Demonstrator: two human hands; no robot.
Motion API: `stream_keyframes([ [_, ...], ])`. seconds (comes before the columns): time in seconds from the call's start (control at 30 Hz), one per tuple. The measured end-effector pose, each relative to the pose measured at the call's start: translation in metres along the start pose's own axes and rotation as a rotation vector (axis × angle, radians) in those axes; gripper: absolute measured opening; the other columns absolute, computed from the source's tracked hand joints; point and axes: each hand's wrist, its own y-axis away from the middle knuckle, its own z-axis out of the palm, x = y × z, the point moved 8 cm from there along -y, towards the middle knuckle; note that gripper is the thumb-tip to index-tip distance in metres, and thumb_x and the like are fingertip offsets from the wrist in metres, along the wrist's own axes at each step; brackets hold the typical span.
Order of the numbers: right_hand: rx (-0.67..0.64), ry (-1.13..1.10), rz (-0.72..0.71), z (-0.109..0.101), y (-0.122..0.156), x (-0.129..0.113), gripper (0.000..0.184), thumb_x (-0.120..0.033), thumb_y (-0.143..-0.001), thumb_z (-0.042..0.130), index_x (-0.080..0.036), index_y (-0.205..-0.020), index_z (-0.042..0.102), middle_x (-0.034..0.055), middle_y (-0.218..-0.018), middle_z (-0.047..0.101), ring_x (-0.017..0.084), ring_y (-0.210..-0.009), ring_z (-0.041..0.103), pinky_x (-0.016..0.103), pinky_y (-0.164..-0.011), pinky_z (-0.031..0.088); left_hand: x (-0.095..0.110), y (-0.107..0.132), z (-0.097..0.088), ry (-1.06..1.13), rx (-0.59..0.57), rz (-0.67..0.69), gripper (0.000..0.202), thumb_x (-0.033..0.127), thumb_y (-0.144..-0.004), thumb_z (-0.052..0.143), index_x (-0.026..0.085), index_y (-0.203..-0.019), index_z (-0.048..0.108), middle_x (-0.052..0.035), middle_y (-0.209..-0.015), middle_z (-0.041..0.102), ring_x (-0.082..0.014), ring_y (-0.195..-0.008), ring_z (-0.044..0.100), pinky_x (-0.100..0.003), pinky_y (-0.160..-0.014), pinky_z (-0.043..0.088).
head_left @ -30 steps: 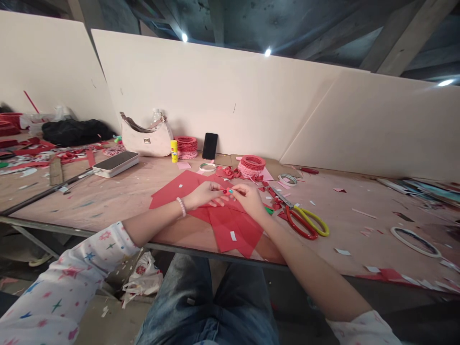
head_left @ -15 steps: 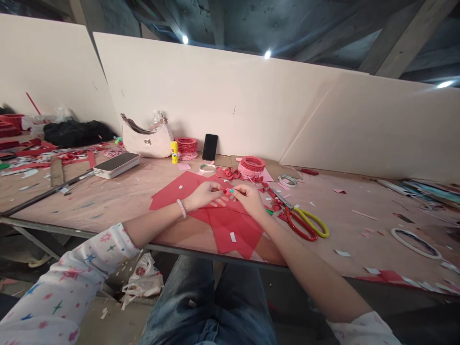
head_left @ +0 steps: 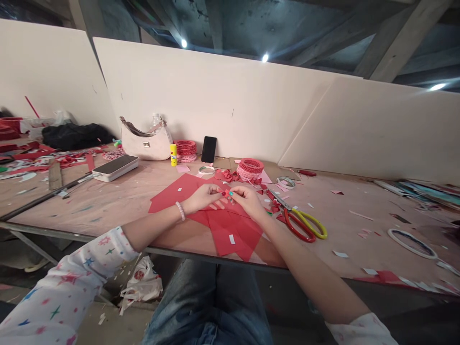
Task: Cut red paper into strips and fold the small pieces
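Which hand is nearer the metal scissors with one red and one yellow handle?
Right. The right hand is just left of the scissors; the left hand is farther left, on the right hand's far side. Both pinch a small red paper piece.

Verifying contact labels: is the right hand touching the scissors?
Apart: the head view shows a gap, with red scraps in it, between the right hand and the scissors.

Wht panels (head_left: 201, 96) behind dk-edged tbl (head_left: 118, 201), gray ceiling (head_left: 247, 21) w/ beams (head_left: 409, 45), 3 bright lts (head_left: 265, 58)
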Motion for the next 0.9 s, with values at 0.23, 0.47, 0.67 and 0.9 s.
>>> stream_keyframes([
  [0.23,0.162,0.154,-0.123,-0.006,0.003,-0.005,0.012,-0.022,-0.073,0.052,-0.017,-0.073,0.063,0.0034,-0.071,0.065,0.015,-0.061,0.057,0.027,-0.057,0.045,-0.002,0.0,0.0,-0.001,0.002,-0.032,0.039,0.051,-0.073,0.062,0.014,-0.084,0.056,-0.0076,-0.087,0.068,-0.0166,-0.071,0.066,-0.021,-0.056,0.047],
  [0.47,0.278,0.432,-0.374,-0.006,0.018,-0.031,0.018,-0.016,-0.076,0.049,-0.018,-0.082,0.066,0.0048,-0.077,0.069,0.017,-0.066,0.062,0.029,-0.062,0.048,-0.006,-0.001,-0.002,0.084,0.002,-0.063,0.031,0.043,-0.074,0.063,0.014,-0.084,0.059,-0.0075,-0.088,0.068,-0.0139,-0.069,0.065,-0.02,-0.057,0.048],
  [0.67,0.139,0.467,-0.494,0.0,0.02,-0.044,0.022,-0.012,-0.08,0.048,-0.02,-0.085,0.067,0.0034,-0.081,0.069,0.017,-0.077,0.063,0.028,-0.07,0.049,-0.008,0.0,-0.001,0.317,-0.072,-0.129,0.023,0.032,-0.07,0.068,0.013,-0.081,0.062,-0.0066,-0.084,0.069,-0.0114,-0.065,0.064,-0.019,-0.057,0.048],
  [0.9,0.006,0.433,-0.497,0.004,0.02,-0.04,0.024,-0.013,-0.082,0.046,-0.021,-0.09,0.067,0.0039,-0.084,0.068,0.016,-0.079,0.062,0.029,-0.071,0.048,-0.012,0.0,-0.002,0.375,-0.07,-0.187,0.019,0.029,-0.071,0.065,0.011,-0.077,0.061,-0.0075,-0.077,0.069,-0.0127,-0.062,0.064,-0.019,-0.054,0.049],
])
